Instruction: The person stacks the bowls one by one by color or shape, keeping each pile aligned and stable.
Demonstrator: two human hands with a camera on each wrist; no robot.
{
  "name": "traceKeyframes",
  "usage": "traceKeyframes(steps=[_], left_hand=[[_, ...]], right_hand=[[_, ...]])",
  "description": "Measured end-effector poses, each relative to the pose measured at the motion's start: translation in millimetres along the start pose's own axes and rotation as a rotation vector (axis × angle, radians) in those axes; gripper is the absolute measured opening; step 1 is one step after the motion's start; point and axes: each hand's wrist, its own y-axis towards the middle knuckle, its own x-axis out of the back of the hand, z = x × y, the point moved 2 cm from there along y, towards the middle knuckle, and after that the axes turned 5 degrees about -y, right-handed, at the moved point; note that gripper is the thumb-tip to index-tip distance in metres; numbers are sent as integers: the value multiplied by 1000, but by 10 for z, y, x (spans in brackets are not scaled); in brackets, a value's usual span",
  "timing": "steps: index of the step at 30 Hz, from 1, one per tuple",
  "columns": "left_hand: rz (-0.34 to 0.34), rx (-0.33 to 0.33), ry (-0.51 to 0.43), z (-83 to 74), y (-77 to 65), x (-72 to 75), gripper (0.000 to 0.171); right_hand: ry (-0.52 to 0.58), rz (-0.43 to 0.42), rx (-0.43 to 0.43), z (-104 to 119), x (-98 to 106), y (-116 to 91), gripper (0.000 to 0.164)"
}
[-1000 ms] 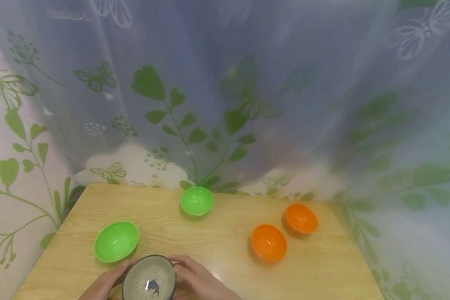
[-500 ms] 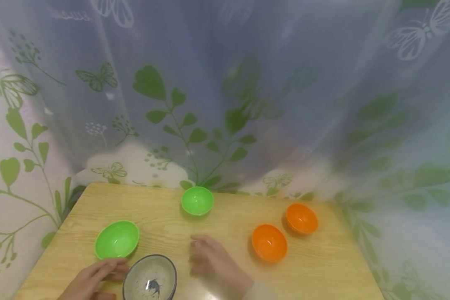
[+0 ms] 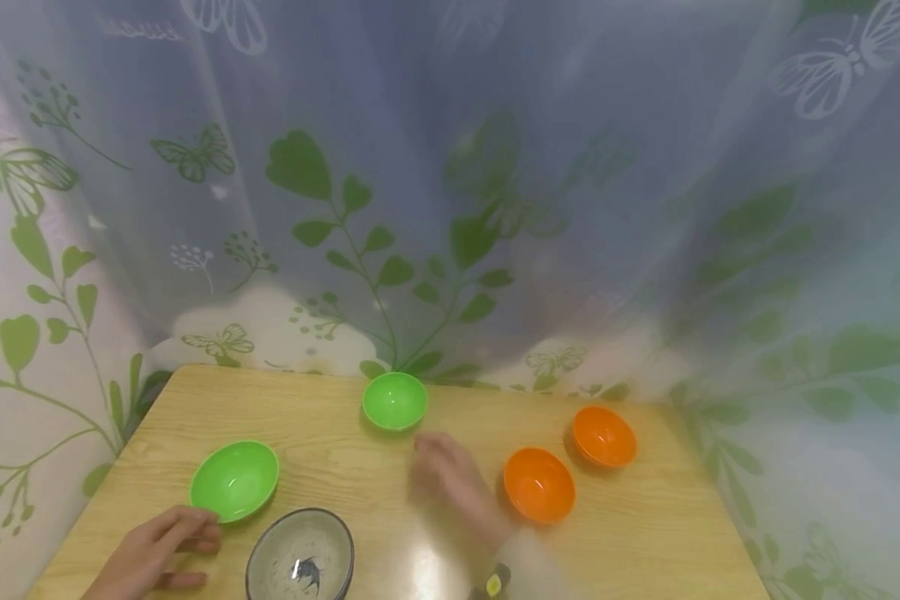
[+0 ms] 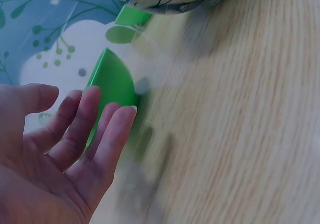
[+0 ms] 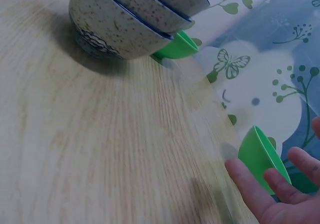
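A stack of three speckled ceramic bowls [image 3: 300, 554] with dark blue rims stands near the table's front edge; the right wrist view shows its layered sides. To its left is a green bowl [image 3: 234, 482]. My left hand [image 3: 153, 550] is beside that green bowl's near rim, fingers loosely bent and holding nothing; whether they touch the rim I cannot tell. My right hand [image 3: 457, 483], blurred, is over the table between the back green bowl [image 3: 394, 402] and an orange bowl [image 3: 538, 486]. Its fingers are spread in the right wrist view, with nothing in them.
A second orange bowl [image 3: 603, 437] sits behind the first at the right. The wooden table [image 3: 322, 442] backs onto a curtain [image 3: 450, 208] printed with leaves and butterflies, which also hangs on both sides.
Both hands have let go of the ceramic bowls. My left hand has moved left to the green bowl's near side; my right hand has moved away, up and right. The bowls stay put.
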Motion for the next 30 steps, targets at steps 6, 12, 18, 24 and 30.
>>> traceKeyframes(steps=[6, 12, 18, 24, 30], left_hand=[[-128, 45, 54, -38, 42, 64, 53], [-198, 64, 90, -22, 86, 152, 54], [-225, 51, 77, -32, 116, 206, 65], [-240, 12, 81, -34, 155, 219, 83], [-217, -14, 71, -43, 172, 183, 86]], right_hand=[[-8, -44, 5, 62, 60, 72, 62], [-28, -100, 3, 83, 92, 156, 57], [-40, -157, 31, 95, 121, 285, 52], [-33, -212, 6, 136, 119, 366, 54], [-16, -253, 16, 115, 106, 471, 52]])
